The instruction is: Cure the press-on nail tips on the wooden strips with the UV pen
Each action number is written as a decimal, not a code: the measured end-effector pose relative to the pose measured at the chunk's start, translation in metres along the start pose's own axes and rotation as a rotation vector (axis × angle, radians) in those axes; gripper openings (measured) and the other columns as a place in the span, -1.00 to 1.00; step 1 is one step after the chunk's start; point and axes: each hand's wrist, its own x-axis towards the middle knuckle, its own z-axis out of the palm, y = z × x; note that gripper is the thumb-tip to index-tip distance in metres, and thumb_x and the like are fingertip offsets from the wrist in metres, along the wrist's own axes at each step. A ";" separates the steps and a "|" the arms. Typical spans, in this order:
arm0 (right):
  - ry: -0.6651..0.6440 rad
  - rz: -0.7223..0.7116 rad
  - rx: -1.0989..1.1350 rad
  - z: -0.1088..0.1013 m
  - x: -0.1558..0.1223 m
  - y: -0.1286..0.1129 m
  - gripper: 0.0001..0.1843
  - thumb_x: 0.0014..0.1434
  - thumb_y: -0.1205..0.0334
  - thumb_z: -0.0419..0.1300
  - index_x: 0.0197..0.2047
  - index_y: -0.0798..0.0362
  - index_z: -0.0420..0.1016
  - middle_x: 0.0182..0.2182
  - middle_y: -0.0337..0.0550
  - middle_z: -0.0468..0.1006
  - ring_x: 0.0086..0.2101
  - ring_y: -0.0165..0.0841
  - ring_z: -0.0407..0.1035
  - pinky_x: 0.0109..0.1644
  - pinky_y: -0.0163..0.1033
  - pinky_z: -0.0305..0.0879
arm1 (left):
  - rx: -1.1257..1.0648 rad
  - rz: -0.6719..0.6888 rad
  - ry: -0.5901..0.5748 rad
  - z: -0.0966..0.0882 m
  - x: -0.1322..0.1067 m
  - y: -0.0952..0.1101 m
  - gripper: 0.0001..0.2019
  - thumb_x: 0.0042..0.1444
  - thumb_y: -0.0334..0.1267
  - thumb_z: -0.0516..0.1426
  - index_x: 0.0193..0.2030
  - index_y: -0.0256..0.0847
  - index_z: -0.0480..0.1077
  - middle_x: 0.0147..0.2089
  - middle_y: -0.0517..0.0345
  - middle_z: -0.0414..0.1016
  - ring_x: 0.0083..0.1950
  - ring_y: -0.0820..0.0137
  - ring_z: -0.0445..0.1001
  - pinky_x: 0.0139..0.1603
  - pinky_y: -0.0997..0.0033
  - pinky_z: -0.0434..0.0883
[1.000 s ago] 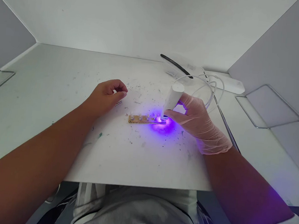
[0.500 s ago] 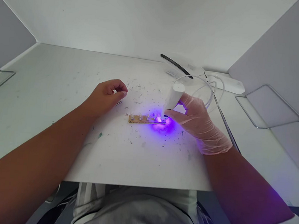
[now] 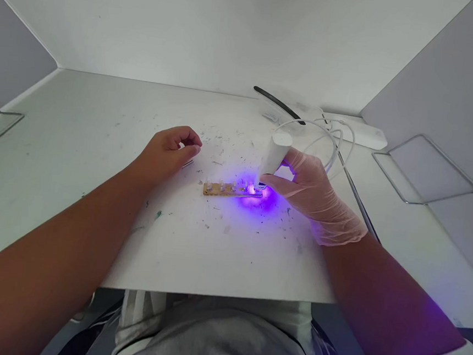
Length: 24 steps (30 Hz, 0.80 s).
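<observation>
Tan strip (image 3: 214,191) bearing small clear pieces (image 3: 221,185), on the tabletop (image 3: 213,258) between the two hands, its long axis running left to right before the person. The gloved right hand (image 3: 308,189), the nearer, grasps a white lamp (image 3: 275,153), its lower tip at the strip's right end amid violet light. The bare left hand (image 3: 171,150) lies apart, past the opposite end, fingers curled near a metal rod (image 3: 188,163); I cannot tell whether it pinches anything.

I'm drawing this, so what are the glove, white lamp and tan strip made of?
The glove looks like thin, see-through vinyl or latex, wrinkled at the wrist. The white lamp: probably smooth plastic, evenly colored. The tan strip: maybe wood, from its color; finish too small to judge.
</observation>
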 end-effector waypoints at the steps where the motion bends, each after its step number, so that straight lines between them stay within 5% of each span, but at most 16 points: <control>1: 0.002 -0.002 0.003 0.000 0.000 0.000 -0.95 0.03 0.30 0.26 -0.37 0.03 0.47 -0.46 -0.31 0.53 -0.41 -0.41 0.40 -0.31 -0.22 0.32 | 0.000 0.003 -0.001 0.000 0.000 -0.001 -0.89 0.02 -0.20 0.16 -0.31 -0.11 0.47 -0.26 0.17 0.46 -0.41 0.47 0.27 -0.47 0.46 0.23; 24: 0.000 0.019 0.014 0.000 0.000 -0.002 -0.95 0.03 0.31 0.25 -0.36 0.02 0.47 -0.46 -0.31 0.52 -0.41 -0.41 0.40 -0.30 -0.21 0.31 | -0.015 -0.008 -0.007 -0.001 -0.001 0.002 -0.90 0.02 -0.20 0.17 -0.31 -0.10 0.46 -0.25 0.19 0.43 -0.37 0.47 0.25 -0.43 0.45 0.23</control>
